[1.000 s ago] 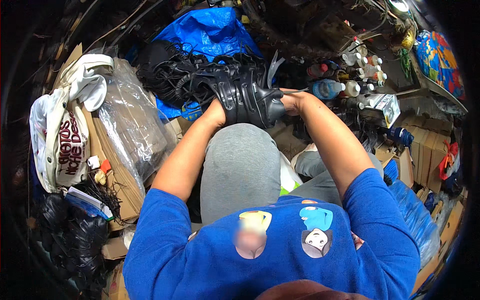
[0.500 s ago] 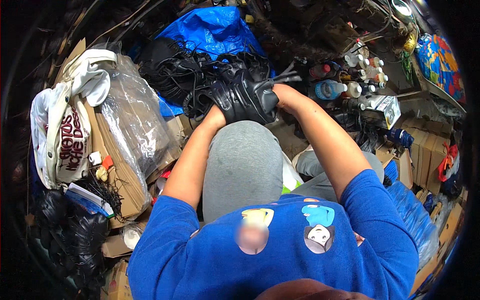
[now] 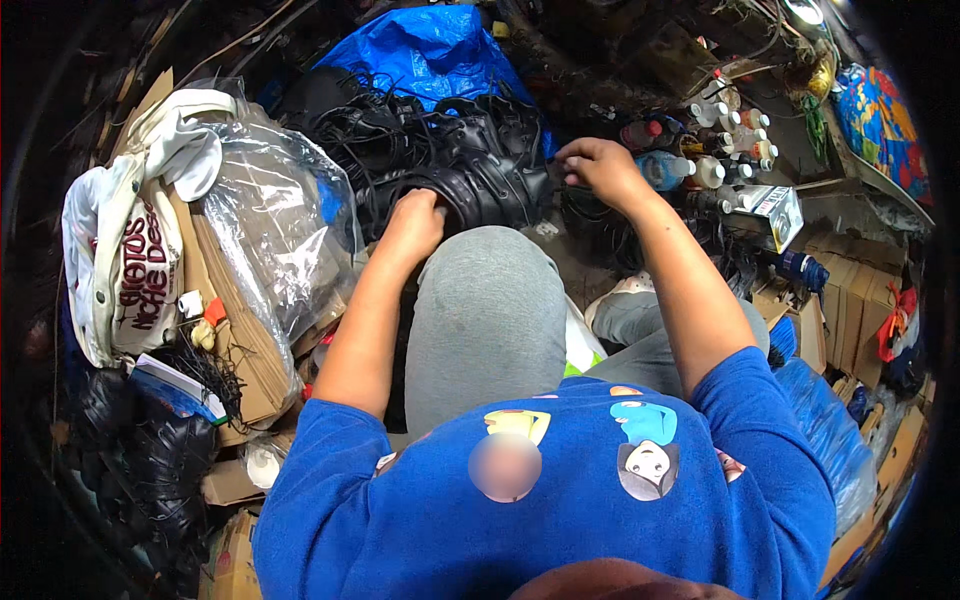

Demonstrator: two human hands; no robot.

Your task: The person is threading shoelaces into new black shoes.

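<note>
Upper centre: left hand (image 3: 414, 224) curled at black shoe (image 3: 492, 190), pinch unclear; right hand (image 3: 603, 170) loosely spread, empty. Tangled laces (image 3: 378, 148) could snag shoe.

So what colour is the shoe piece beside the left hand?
The shoe piece is black, clearest in the head view.

Dusty brown floor (image 3: 572, 262) shows in patches amid the clutter. On it sits a heap of black lace-up shoes (image 3: 490, 165), with a blue tarpaulin (image 3: 430, 50) behind. Bottles (image 3: 664, 170) crowd together rightward, beside a small carton (image 3: 774, 216). Leftward lie flattened cardboard sheets (image 3: 250, 378), partly under clear plastic sheeting (image 3: 285, 225).
</note>
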